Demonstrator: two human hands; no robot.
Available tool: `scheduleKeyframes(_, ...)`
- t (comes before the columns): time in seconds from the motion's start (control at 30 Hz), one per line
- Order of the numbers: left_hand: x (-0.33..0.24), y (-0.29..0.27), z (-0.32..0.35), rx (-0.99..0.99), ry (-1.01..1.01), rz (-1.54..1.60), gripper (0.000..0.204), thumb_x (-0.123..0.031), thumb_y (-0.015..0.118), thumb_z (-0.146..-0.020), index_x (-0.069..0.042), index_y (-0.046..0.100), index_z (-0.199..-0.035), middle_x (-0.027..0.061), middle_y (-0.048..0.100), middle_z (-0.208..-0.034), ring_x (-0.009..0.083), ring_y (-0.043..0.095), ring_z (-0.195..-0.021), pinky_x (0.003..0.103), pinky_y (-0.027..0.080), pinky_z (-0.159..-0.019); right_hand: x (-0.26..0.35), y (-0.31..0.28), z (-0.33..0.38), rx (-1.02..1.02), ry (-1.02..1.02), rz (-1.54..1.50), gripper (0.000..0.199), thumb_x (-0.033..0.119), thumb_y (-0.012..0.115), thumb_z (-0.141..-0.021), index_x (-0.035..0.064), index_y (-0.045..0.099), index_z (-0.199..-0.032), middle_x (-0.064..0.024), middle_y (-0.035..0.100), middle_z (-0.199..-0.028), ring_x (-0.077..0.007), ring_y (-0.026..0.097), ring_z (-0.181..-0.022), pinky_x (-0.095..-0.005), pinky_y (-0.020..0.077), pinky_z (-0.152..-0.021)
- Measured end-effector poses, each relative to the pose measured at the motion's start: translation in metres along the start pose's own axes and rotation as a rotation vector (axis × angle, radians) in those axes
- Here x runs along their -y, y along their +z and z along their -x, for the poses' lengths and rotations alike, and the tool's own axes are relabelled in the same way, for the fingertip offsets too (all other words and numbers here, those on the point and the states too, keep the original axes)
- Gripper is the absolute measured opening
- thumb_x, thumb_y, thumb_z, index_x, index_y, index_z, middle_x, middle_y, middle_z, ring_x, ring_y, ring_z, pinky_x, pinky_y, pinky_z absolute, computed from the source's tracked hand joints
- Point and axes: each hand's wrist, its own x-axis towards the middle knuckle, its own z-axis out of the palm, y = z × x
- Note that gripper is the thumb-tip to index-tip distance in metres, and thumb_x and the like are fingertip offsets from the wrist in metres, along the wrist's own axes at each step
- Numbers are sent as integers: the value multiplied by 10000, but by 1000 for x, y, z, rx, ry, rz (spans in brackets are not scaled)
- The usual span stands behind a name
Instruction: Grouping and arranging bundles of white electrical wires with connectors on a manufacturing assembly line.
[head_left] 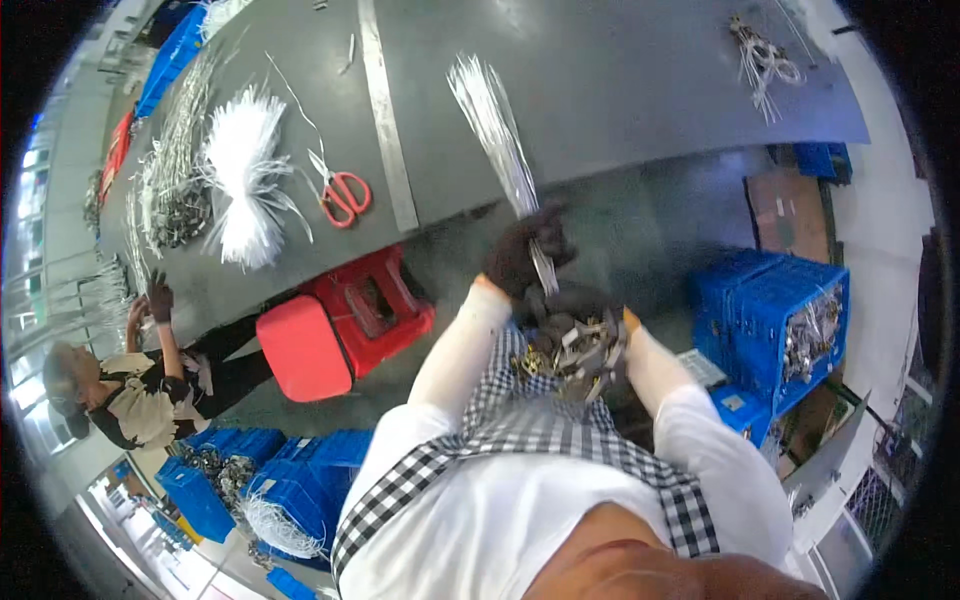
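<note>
My left hand [522, 252], in a dark glove, is closed around a bundle of thin white and silvery wires [495, 130]. The bundle's far end lies on the grey table. Its near end comes out below my left hand, toward my right hand [585, 303], also in a dark glove and close to my apron. Just below my right hand is a cluster of small metal-ended pieces [575, 355], silvery and brass-coloured. The right fingers are bent around this cluster, though blur and the pieces hide part of them.
On the table [640, 90] lie red-handled scissors [345, 198], a metal strip [388, 120], white strands [245, 175] and grey wire bundles [180, 180]. A red stool [305, 348] stands below its edge. Blue crates [760, 310] stand at right. A co-worker [150, 385] is at left.
</note>
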Motion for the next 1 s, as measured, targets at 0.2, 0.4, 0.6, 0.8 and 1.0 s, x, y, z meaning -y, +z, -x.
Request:
scheduleKeyframes(0.2,-57,94,19,-58,936,-1617,279,-164,553,-999,-54,630,-1244,-38,427,-678,111,509,-609,357,554,-718,104,31,17,175,-521,1055,402,145,603,-1015,-32,574,-1374,-173,712,-1197,-271,698,-1112,-406,530,-1033)
scheduleKeyframes(0.4,-78,141,-8,-269,466,-555,291,-94,645,-925,-62,657,-1214,-15,445,-681,106,531,-600,349,592,-659,64,131,39,-562,-766,2135,605,401,681,-946,13,550,-1391,-276,692,-1133,-381,730,-969,-458,597,-817)
scheduleKeyframes(0.6,-38,10,-58,-274,776,-1871,309,-194,758,-868,-14,707,-1114,173,706,-891,368,696,-787,465,583,-775,17,33,-53,-678,-570,1882,557,426,666,-921,40,606,-1318,-276,699,-1105,-404,712,-989,-506,560,-861)
scheduleKeyframes(0.8,-7,-68,-68,-339,436,-1023,401,-261,746,-879,-81,663,-1227,185,723,-1100,383,718,-973,470,565,-861,7,56,-44,-528,-337,1882,437,330,623,-943,45,642,-1274,-233,693,-1161,-413,679,-1053,-501,516,-964)
scheduleKeyframes(1.0,-105,132,-12,145,685,-1253,595,-212,724,-948,-23,483,-1457,117,667,-1208,247,677,-1007,381,553,-928,115,156,3,-571,-1390,1912,399,263,636,-903,51,639,-1241,-204,696,-1072,-365,691,-968,-501,535,-809)
